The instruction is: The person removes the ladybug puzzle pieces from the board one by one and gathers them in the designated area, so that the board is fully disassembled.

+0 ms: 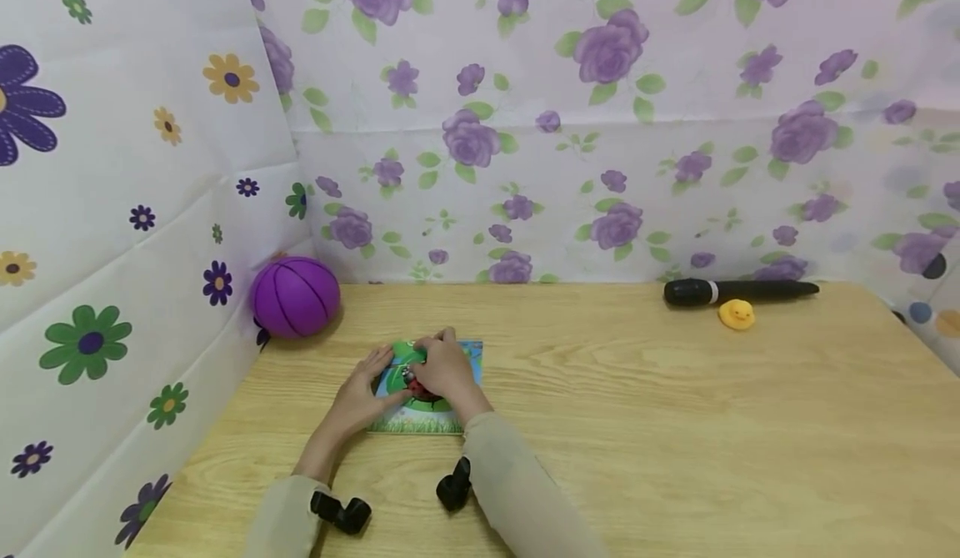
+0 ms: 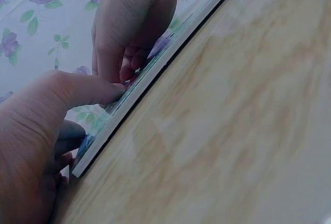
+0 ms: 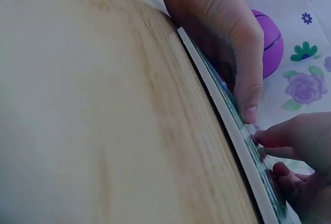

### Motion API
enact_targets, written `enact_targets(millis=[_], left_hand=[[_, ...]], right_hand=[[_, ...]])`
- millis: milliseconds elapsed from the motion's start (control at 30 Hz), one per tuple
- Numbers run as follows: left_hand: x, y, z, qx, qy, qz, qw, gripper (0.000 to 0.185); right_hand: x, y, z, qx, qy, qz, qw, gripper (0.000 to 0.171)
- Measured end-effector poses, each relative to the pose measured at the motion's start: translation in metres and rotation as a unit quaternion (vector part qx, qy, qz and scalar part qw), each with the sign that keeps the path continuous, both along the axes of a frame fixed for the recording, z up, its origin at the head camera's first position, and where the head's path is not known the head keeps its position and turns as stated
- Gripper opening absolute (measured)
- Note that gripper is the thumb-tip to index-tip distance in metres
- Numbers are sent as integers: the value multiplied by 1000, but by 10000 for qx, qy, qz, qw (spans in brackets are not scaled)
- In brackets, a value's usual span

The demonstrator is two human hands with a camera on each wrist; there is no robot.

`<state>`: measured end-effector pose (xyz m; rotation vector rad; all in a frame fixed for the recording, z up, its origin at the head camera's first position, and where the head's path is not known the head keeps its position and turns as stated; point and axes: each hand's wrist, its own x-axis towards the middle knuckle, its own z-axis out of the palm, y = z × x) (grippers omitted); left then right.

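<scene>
A flat board (image 1: 415, 426) with a cartoon ladybug on green leaves, much like a child's wooden puzzle, lies on the table. Its thick pale edge (image 2: 132, 102) shows in the left wrist view. My left hand (image 1: 358, 397) lies along the board's left side, fingers stretched toward the far corner and thumb resting on the picture by the ladybug (image 1: 423, 386). Over the upper right of the board is my right hand (image 1: 447, 368), its fingers bent down. Its thumb and fingertips (image 3: 261, 137) pinch at a small red ladybug piece on the surface, mostly hidden by the fingers.
Against the left wall cloth sits a purple ball (image 1: 296, 298). At the back right lie a large black pen-shaped object (image 1: 750, 292) and a yellow toy duck (image 1: 737, 315). The wooden table (image 1: 637, 441) stretches right of the board, with flowered cloth (image 1: 555, 191) behind it.
</scene>
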<state>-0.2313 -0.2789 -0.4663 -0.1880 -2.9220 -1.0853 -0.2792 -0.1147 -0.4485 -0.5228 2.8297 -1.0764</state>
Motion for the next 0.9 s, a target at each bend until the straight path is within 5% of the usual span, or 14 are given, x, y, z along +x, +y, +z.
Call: enact_targets(millis=[467,900], left_hand=[[-2,1,-3,138,174,-124,9997,71],[-3,-2,0,510,-18,-21,9987,65]], right_hand=[[-4,-1,3,-380,-511,-177,9978,35],[-3,-2,-8,-1322,-319,-288,9903,30]])
